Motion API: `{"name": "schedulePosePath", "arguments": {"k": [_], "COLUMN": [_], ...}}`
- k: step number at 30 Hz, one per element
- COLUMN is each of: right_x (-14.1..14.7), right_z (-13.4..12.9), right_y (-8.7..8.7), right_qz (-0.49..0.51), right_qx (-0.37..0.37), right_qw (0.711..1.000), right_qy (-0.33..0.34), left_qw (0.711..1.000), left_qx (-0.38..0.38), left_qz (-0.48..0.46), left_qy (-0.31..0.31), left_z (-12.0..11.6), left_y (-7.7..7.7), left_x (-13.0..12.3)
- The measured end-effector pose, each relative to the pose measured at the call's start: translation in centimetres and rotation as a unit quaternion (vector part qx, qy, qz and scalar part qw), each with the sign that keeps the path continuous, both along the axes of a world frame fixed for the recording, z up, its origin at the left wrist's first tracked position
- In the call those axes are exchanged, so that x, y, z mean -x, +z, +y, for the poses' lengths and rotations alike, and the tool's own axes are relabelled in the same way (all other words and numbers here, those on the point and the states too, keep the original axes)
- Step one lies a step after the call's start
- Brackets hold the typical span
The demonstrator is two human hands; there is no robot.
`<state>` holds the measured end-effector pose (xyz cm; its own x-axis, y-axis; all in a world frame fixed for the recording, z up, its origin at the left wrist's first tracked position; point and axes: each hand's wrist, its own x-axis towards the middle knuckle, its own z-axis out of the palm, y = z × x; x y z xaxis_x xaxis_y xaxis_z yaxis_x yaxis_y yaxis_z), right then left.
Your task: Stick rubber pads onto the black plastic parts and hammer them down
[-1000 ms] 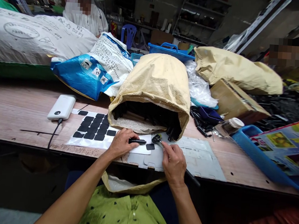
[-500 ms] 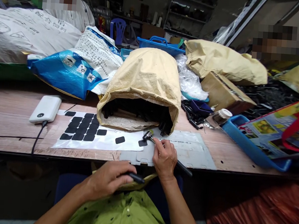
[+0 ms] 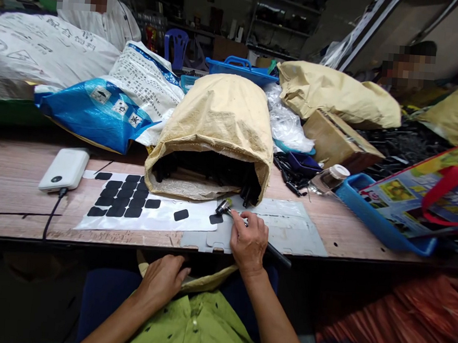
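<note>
My right hand [image 3: 250, 241] is closed around a small hammer [image 3: 279, 255] over the table's front edge. Its metal head points left, and its black handle sticks out to the right, past the edge. My left hand [image 3: 165, 278] is low at the mouth of a tan bag [image 3: 209, 282] in my lap. Its thumb and a finger show slightly apart with nothing visible between them; the other fingertips are hidden. Near the hammer head lies a white sheet [image 3: 162, 223] with black rounded patches [image 3: 119, 201]. Under my right hand is a grey plate [image 3: 295, 228].
A large tan sack [image 3: 221, 113] lies on the table, its dark mouth towards me, black parts inside. On the left are a white power bank [image 3: 65, 168] with a cable and a blue-white sack [image 3: 96, 105]. A clear jar [image 3: 329, 179] and a blue tray [image 3: 382, 224] stand right.
The black rod-like piece in my left hand is gone from sight. That hand has turned down to the lap bag. My right hand still holds the hammer; the view has shifted slightly.
</note>
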<state>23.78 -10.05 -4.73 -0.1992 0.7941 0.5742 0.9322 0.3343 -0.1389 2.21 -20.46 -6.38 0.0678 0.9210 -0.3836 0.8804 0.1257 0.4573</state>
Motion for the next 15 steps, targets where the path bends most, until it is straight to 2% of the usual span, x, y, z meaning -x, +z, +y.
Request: {"name": "schedulePosePath", "arguments": {"k": [2,4,7,10,13,15], "right_x": [0.1,0.4,1.4,2.7,3.8,4.1], "right_z": [-0.1,-0.2,-0.4,-0.5,-0.4,-0.2], "right_y": [0.2,0.5,1.1,1.8,2.6,3.0], "right_qz": [-0.016,-0.033,-0.05,-0.047,-0.027,-0.02], "right_qx": [-0.014,-0.019,-0.015,-0.018,-0.02,-0.015], "right_qw": [1.0,0.999,0.999,0.999,0.999,1.0], "right_qy": [-0.001,-0.003,0.001,0.017,0.007,-0.009], "left_qw": [0.992,0.965,0.914,0.846,0.77,0.718], "left_qx": [-0.007,-0.022,-0.119,-0.192,-0.165,-0.115], "left_qz": [-0.128,-0.26,-0.375,-0.459,-0.574,-0.641], "left_qy": [-0.011,0.005,0.1,0.191,0.224,0.243], "left_z": [-0.3,-0.1,1.7,5.0,7.6,8.1], "left_y": [2.3,4.7,7.1,7.7,7.4,7.3], "left_x": [-0.6,-1.8,-4.0,-6.0,-7.5,-8.3]}}
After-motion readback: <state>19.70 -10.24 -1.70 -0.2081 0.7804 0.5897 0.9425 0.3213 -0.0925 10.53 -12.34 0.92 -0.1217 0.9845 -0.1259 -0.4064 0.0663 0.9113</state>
